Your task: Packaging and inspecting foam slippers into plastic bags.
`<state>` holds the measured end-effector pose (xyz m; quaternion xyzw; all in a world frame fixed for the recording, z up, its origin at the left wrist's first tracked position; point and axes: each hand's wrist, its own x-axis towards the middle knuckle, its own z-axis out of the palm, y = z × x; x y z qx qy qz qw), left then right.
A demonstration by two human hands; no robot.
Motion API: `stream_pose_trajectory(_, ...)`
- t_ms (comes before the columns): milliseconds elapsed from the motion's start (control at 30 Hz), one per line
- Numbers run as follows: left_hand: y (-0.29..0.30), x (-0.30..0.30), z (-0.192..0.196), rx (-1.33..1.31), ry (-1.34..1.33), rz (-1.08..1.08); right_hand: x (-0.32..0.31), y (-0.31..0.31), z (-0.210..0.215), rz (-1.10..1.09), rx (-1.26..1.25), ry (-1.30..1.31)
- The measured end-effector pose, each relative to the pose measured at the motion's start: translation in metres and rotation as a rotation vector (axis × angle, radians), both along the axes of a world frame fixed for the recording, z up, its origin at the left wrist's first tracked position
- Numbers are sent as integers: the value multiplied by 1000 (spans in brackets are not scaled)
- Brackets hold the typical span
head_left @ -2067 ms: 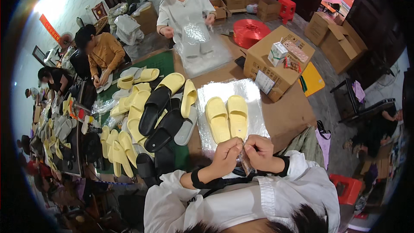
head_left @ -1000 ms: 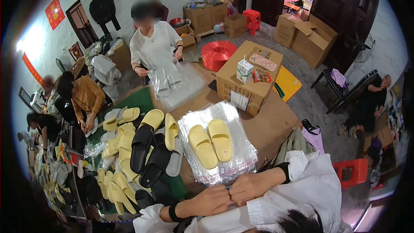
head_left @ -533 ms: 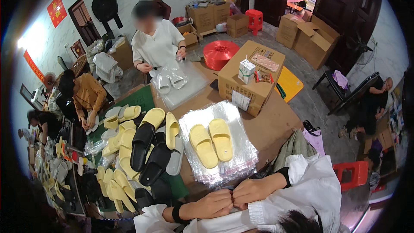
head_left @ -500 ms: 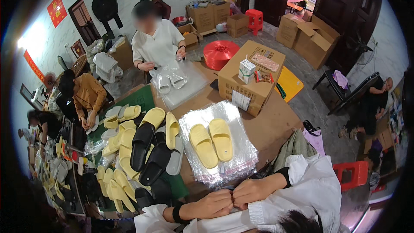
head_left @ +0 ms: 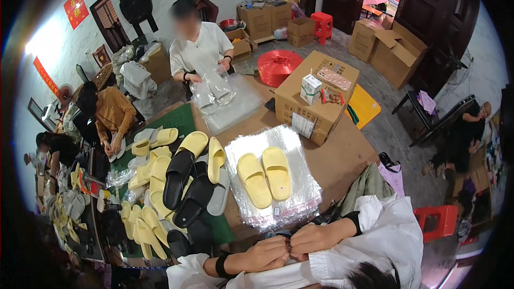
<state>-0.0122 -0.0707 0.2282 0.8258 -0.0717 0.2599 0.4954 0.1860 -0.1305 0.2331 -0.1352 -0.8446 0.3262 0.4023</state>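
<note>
At the near edge of the table, my left hand (head_left: 269,253) and my right hand (head_left: 310,240) meet, both with curled fingers. Whatever they pinch between them is too small and too hidden to make out. Just beyond them lies a stack of clear plastic bags (head_left: 304,197). On that stack a pair of yellow slippers rests side by side, the left slipper (head_left: 254,180) and the right slipper (head_left: 277,173), neither touched by my hands. A heap of yellow, black and grey slippers, with a black slipper (head_left: 194,201) near its front, spreads to the left.
Across the table a co-worker (head_left: 201,48) holds grey slippers in a clear bag (head_left: 210,96). A cardboard box (head_left: 316,93) carries a drink carton (head_left: 310,89) and a pink patterned case (head_left: 333,78). Behind it sits a red twine roll (head_left: 279,67). A red stool (head_left: 435,221) stands right.
The view has shifted slightly. The co-worker's bagged slippers have turned and sit closer together. My hands stay together at the table edge, their fingers moving only a little.
</note>
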Motion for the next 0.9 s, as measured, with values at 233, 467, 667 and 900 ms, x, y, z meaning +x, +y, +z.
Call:
stream_pose_trajectory(233, -4, 0, -2, -70, 11, 49, 2, -1, 5, 3, -50, 13)
stream_pose_trajectory(467, -7, 1, -3, -133, 13, 78, 0, -5, 3, -48, -20, 66)
stream_pose_trajectory(667, -11, 0, -6, -177, 35, 93, 1, -4, 4, -74, 55, 42)
stream_pose_trajectory(900, -14, -1, -1, -206, -25, 131, 4, -6, 6, -52, 48, 3)
